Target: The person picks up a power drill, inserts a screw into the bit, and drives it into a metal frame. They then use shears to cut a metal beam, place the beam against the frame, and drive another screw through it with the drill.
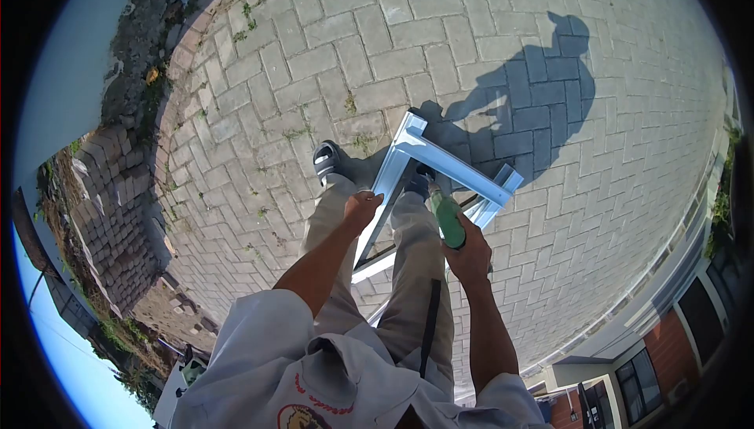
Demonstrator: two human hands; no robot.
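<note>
My right hand (pixel 469 254) is wrapped around the green body of a power tool (pixel 449 223), whose kind I cannot make out for sure. The tool's far end points at the frame's crossbar, near my shoe. A pale, shiny metal frame (pixel 452 165) of joined bars stands at my legs, with one leg inside it. My left hand (pixel 363 210) is closed beside the frame's left bar, its fingertips at the bar's edge. What the left fingers hold, if anything, is hidden.
Grey paving blocks (pixel 330 32) cover the ground, with my shadow (pixel 542 91) on them. A sandaled foot (pixel 326 160) is left of the frame. Stacked bricks (pixel 118 217) line the left side. A building (pixel 667 358) stands at lower right.
</note>
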